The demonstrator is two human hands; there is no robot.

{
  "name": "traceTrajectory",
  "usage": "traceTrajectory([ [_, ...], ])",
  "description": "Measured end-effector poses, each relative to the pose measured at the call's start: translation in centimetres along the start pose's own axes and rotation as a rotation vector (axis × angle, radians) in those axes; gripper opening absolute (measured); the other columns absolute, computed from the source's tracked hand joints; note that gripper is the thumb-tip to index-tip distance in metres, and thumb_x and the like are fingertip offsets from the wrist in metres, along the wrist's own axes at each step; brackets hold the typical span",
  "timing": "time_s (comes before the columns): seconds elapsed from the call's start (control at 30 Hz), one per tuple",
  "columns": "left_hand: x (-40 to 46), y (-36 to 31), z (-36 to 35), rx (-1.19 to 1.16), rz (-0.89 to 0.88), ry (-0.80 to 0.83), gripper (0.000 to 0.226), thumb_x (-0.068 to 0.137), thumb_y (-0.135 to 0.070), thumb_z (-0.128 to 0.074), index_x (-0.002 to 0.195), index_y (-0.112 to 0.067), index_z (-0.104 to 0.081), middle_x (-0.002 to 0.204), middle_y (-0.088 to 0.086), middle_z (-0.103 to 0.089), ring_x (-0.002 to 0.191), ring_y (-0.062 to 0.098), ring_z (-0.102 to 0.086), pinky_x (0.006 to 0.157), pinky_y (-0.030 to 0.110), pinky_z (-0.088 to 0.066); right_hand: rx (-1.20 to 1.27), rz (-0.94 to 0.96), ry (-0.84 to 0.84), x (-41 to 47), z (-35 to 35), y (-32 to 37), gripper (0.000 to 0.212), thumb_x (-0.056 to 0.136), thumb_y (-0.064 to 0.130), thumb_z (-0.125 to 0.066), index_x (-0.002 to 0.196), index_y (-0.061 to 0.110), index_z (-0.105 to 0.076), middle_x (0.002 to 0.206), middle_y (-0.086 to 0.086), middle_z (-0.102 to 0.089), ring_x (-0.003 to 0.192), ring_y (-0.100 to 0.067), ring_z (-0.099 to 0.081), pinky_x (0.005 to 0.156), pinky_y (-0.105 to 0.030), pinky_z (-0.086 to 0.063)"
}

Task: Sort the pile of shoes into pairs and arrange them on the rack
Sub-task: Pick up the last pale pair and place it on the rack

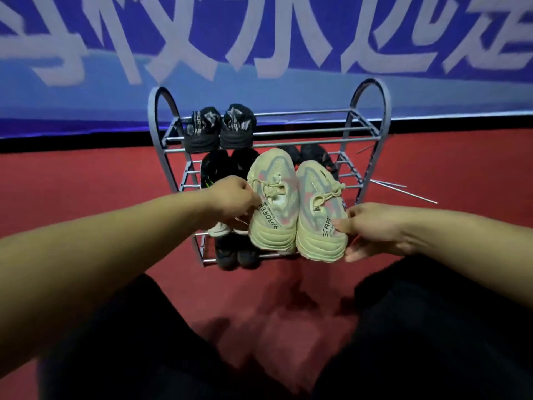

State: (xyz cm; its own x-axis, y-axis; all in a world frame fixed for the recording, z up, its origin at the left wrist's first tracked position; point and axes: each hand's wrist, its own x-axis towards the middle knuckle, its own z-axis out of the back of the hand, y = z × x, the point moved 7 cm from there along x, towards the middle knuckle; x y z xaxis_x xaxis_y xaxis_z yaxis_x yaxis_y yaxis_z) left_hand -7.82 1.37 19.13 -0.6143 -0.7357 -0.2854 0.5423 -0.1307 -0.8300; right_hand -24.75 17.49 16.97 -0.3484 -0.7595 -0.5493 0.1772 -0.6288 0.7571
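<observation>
1. Pale beige-green knit is what both hands are closed on: the left hand (230,197) pinches the left beige-green knit trainer (271,202) at its collar and side, and the right hand (372,229) clasps the heel side of the right beige-green knit trainer (321,212), thumb on the upper and fingers curled under the sole. Neither hand is slack.
2. The two trainers sit touching side by side, heels toward the person, toes toward the rack, held in front of its lower shelves and seemingly not yet resting on a bar.
3. To do this step well, I'd say keep them pressed together, level the soles, and slide the toes in over the free bars on the right before letting go of either shoe.
4. The grey metal tube shoe rack (372,131) with arched ends already holds a black pair with grey lettering (219,128) on its top left, a black pair with green accents (219,171) below, and another dark pair (314,157) on the right, half hidden.
5. The lowest left spot holds more dark shoes (236,252); details are too dim to tell.
6. Loose thin metal rods (403,190) lie on the red floor (86,180) right of the rack.
7. Behind stands a blue banner with large white characters (259,39), blurred.
</observation>
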Motion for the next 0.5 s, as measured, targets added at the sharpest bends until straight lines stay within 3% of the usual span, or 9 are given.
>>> traceTrajectory([
  [0.1,2.4,-4.0,1.4,0.06,-0.04,-0.054,0.019,0.091,-0.013,-0.056,0.073,-0.009,-0.055,0.068,0.013,-0.053,0.057,0.024,-0.051,0.057,0.032,-0.051,0.026,0.038,-0.052,-0.1,3.2,2.7,0.024,0.102,0.023,-0.046,0.091,0.006,-0.059,0.078,-0.011,-0.058,0.055,-0.018,-0.055,0.054,-0.029,-0.059],
  [0.2,5.1,-6.9,2.3,0.04,-0.055,-0.115,0.018,0.091,-0.016,-0.057,0.076,-0.006,-0.059,0.065,0.012,-0.052,0.054,0.024,-0.051,0.067,0.047,-0.057,0.065,0.091,-0.133,0.5,6.1,4.9,0.026,0.102,0.024,-0.045,0.089,0.005,-0.057,0.076,-0.01,-0.052,0.055,-0.018,-0.05,0.047,-0.028,-0.058],
  [0.3,8.3,-9.4,2.4,-0.013,-0.048,-0.162,0.019,0.094,-0.013,-0.052,0.078,-0.005,-0.055,0.06,0.011,-0.05,0.044,0.022,-0.05,0.051,0.034,-0.055,0.057,0.142,-0.247,2.7,9.2,7.1,0.029,0.103,0.027,-0.041,0.087,0.008,-0.057,0.068,-0.008,-0.049,0.052,-0.015,-0.046,0.043,-0.026,-0.055],
  [0.4,11.3,-11.0,2.4,-0.003,-0.026,-0.218,0.018,0.094,-0.008,-0.051,0.078,-0.004,-0.055,0.06,0.012,-0.049,0.041,0.023,-0.048,0.033,0.019,-0.04,0.058,0.174,-0.36,6.2,11.9,9.7,0.027,0.102,0.025,-0.042,0.085,0.01,-0.056,0.061,-0.008,-0.047,0.044,-0.015,-0.044,0.038,-0.023,-0.05],
  [0.47,13.5,-11.2,2.6,0.028,-0.005,-0.264,0.014,0.093,-0.01,-0.052,0.088,0.0,-0.06,0.07,0.017,-0.059,0.051,0.03,-0.059,0.036,0.024,-0.047,0.045,0.184,-0.41,8.6,13.1,11.2,0.026,0.101,0.023,-0.043,0.084,0.009,-0.056,0.059,-0.007,-0.049,0.036,-0.015,-0.046,0.035,-0.022,-0.047],
  [0.5,14.9,-11.0,2.7,0.043,0.004,-0.28,0.02,0.093,-0.014,-0.053,0.094,0.003,-0.063,0.079,0.02,-0.065,0.062,0.034,-0.066,0.047,0.031,-0.056,0.028,0.19,-0.437,9.9,13.7,11.8,0.025,0.1,0.022,-0.044,0.085,0.008,-0.058,0.059,-0.008,-0.051,0.034,-0.016,-0.049,0.037,-0.024,-0.047],
])
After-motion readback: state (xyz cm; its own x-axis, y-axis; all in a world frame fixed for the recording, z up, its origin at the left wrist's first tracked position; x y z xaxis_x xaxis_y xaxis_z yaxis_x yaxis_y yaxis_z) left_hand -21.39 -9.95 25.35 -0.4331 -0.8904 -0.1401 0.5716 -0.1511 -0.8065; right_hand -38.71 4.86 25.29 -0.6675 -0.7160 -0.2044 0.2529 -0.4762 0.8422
